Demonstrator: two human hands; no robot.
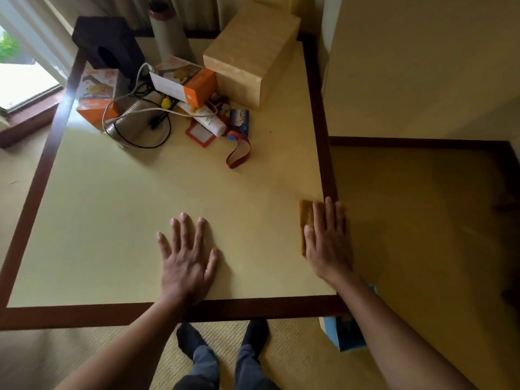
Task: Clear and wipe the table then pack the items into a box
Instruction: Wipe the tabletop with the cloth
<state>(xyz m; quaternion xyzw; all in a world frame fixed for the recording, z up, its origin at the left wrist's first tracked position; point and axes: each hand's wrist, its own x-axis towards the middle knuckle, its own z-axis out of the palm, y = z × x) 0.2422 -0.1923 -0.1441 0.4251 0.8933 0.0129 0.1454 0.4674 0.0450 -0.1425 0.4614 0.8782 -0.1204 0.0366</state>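
Note:
My left hand (187, 257) lies flat with spread fingers on the cream table (112, 220) near its front edge, holding nothing. My right hand (327, 240) presses flat on a brown cloth (306, 218) at the table's right edge. A cardboard box (250, 54) stands at the back right of the table. Beside it lies a heap of items: two orange and white cartons (185, 80) (97, 97), a white tube (206, 119), a red lanyard with a card holder (237, 150), a blue card (239, 119), a woven pouch (132, 122) and tangled cables (140, 108).
A black box (108, 43) and a grey cylinder (171, 35) stand at the table's back left. A second, darker table (422, 220) adjoins on the right. A blue object (344, 332) sits below the table's front right corner. My feet (225, 339) stand on beige carpet.

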